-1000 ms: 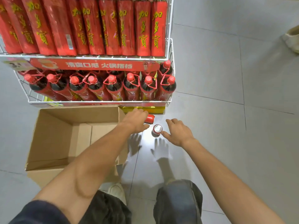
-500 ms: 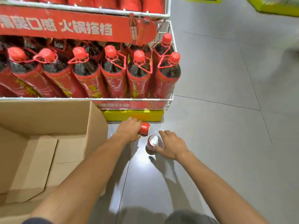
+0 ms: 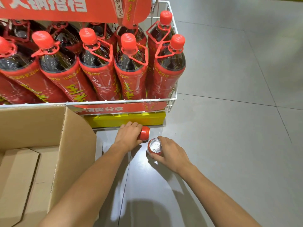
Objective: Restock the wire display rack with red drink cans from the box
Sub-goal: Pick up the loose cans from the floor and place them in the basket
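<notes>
My left hand (image 3: pixel 129 136) is wrapped around a red drink can (image 3: pixel 145 133) lying on its side just in front of the rack's yellow base (image 3: pixel 127 119). My right hand (image 3: pixel 168 153) grips a second red can (image 3: pixel 154 146) that stands upright on the floor, silver top up. The white wire rack (image 3: pixel 172 97) above holds rows of large red-capped bottles (image 3: pixel 131 69). An open cardboard box (image 3: pixel 65 145) sits at the left; no cans are visible in the part of it that shows.
Grey tiled floor (image 3: pixel 229 128) stretches to the right and toward me. A red banner (image 3: pixel 65 7) hangs along the shelf above the bottles. The box's right wall stands close to my left forearm.
The view has dropped lower and closer to the floor. My right hand has closed around the upright can; my left hand stays on the lying can near the yellow base.
</notes>
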Action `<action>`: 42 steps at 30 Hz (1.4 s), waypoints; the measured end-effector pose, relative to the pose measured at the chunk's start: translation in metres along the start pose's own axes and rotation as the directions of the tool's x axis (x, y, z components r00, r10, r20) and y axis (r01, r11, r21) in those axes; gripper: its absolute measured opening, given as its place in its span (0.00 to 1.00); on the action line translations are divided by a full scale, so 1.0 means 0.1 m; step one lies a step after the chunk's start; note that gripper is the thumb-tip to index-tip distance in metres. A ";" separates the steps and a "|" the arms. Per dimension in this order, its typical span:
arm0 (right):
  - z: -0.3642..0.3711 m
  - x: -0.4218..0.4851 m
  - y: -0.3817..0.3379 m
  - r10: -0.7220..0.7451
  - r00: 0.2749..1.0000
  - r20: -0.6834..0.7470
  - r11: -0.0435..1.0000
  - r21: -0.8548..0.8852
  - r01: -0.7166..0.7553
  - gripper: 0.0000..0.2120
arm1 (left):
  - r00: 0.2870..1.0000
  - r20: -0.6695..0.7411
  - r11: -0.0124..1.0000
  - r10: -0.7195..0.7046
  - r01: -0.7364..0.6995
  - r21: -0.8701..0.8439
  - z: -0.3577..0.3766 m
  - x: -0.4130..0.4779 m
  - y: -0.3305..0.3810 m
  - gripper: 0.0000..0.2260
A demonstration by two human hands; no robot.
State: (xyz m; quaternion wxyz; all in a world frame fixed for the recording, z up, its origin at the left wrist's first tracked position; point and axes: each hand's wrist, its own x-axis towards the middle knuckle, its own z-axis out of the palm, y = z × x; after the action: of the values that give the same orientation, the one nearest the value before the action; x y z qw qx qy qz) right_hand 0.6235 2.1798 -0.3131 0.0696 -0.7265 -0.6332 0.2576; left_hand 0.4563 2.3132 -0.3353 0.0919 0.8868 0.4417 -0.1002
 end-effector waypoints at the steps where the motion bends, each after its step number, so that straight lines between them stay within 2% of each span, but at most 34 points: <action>1: 0.00 0.03 0.03 0.005 1.000 -0.009 1.000 0.022 -0.004 0.28 | 1.000 -0.010 1.000 -0.006 0.006 0.003 0.02 0.02 -0.01 0.28; 10: 0.02 0.25 0.26 0.030 0.998 -0.048 0.989 0.147 -0.023 0.23 | 0.995 -0.032 0.992 -0.094 0.090 -0.088 0.14 0.01 -0.05 0.29; 15: 0.05 0.25 0.26 0.036 0.997 -0.061 0.971 0.240 -0.020 0.23 | 0.986 0.037 0.980 -0.160 0.163 -0.118 0.12 0.02 -0.01 0.29; 17: 0.04 0.24 0.24 0.057 0.995 -0.075 0.953 0.303 -0.032 0.22 | 0.975 0.085 0.955 -0.203 0.217 -0.200 0.13 -0.01 0.01 0.29; 19: -0.01 0.22 0.20 0.088 0.993 -0.075 0.928 0.369 -0.054 0.18 | 0.951 0.130 0.872 -0.279 0.308 -0.380 0.15 -0.09 0.03 0.29; 21: -0.12 0.18 0.13 0.114 0.991 -0.075 0.902 0.427 -0.071 0.17 | 0.925 0.159 0.743 -0.346 0.374 -0.555 0.10 -0.20 0.06 0.30; 24: -0.47 0.06 -0.06 0.104 0.988 -0.114 0.882 0.471 -0.039 0.19 | 0.906 0.171 0.542 -0.387 0.373 -0.753 -0.21 -0.40 0.13 0.30; 27: -1.10 -0.16 -0.41 0.091 0.984 -0.152 0.862 0.506 -0.002 0.18 | 0.904 0.152 0.382 -0.399 0.315 -0.869 -0.79 -0.67 0.16 0.28; 32: -2.51 -0.72 -1.27 0.075 0.977 -0.198 0.847 0.529 0.042 0.20 | 0.933 0.086 0.240 -0.348 0.178 -0.954 -2.42 -1.28 0.11 0.21; 36: -3.81 -1.23 -2.13 0.044 0.968 -0.246 0.856 0.508 0.090 0.21 | 0.956 0.001 0.229 -0.294 0.071 -0.971 -4.12 -1.83 0.04 0.21; 42: -5.92 -1.86 -3.46 -0.001 0.922 -0.387 0.859 0.471 0.199 0.24 | 0.936 -0.188 0.312 -0.296 -0.091 -0.946 -6.74 -2.60 -0.08 0.20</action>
State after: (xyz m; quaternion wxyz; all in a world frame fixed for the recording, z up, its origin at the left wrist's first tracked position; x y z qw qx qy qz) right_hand 0.5787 2.2006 0.3955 0.3886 -0.6841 -0.5570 0.2661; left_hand 0.3619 2.2885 0.3804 0.5099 0.6376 0.4810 0.3195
